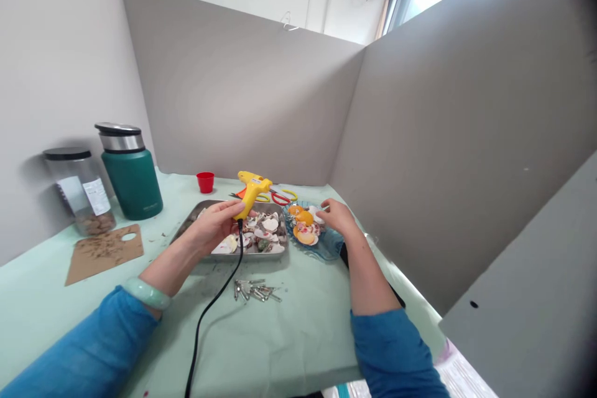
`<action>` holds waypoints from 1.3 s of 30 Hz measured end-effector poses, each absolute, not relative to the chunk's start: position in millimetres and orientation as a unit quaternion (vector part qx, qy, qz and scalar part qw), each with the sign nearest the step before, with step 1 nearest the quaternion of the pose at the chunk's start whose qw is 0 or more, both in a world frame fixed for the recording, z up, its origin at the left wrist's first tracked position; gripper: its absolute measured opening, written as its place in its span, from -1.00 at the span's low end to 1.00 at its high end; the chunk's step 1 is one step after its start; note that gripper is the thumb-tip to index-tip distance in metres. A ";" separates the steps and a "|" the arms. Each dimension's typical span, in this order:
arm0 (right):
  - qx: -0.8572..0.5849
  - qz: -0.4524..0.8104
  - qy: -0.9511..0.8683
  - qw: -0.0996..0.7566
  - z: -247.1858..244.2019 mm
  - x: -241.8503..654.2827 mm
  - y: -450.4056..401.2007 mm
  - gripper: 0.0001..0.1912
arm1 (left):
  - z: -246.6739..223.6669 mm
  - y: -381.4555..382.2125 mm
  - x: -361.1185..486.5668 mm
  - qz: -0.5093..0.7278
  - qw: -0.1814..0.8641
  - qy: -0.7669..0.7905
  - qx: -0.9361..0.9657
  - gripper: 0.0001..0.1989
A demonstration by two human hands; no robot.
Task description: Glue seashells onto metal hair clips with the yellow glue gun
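Note:
My left hand [219,222] is wrapped round the handle of a yellow hot glue gun [254,189], lifted above a metal tray [189,224]. The gun's black cord runs down to the table's front edge. Mixed seashells [269,224] fill the tray. Over a blue glass plate [326,247] reaches my right hand [338,216], thumb and forefinger a little apart beside a white shell [316,214]. Orange scallop shells [305,218] and a pale peach shell [305,236] lie on that plate. Whether my right fingertips touch the white shell is unclear.
Small metal clips [255,290] lie in front of the tray. Scissors [280,198] and a red cup [205,182] are behind it. On the left stand a green flask [133,180] and a clear jar [84,193], near a brown board [105,254]. Grey partitions [242,87] enclose the table.

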State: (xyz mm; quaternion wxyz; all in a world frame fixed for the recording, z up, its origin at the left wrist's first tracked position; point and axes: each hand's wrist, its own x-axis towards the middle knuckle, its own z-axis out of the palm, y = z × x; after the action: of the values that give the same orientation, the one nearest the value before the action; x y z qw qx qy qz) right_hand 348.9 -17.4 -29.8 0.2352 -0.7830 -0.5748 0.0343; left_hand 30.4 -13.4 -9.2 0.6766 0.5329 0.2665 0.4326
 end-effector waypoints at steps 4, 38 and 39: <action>-0.810 0.052 -0.545 0.210 -37.8 358.7 -12.5 -0.66 | -7.9 -13.9 29.9 0.434 0.675 0.276 0.529 -0.70; -0.366 0.405 -0.512 0.663 -35.7 210.8 -44.2 -0.53 | -13.5 15.0 5.9 0.422 0.372 0.419 0.713 -0.61; -0.353 0.426 -0.488 0.675 -36.0 211.0 -43.2 -0.51 | -12.5 21.7 -1.8 0.437 0.330 0.459 0.700 -0.62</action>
State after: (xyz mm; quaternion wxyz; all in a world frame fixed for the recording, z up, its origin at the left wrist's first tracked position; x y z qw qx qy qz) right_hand 211.0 -43.2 -36.0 0.6750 -0.3528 -0.4885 0.4258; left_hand -1.8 21.7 -12.5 0.3303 0.6996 0.4587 0.4371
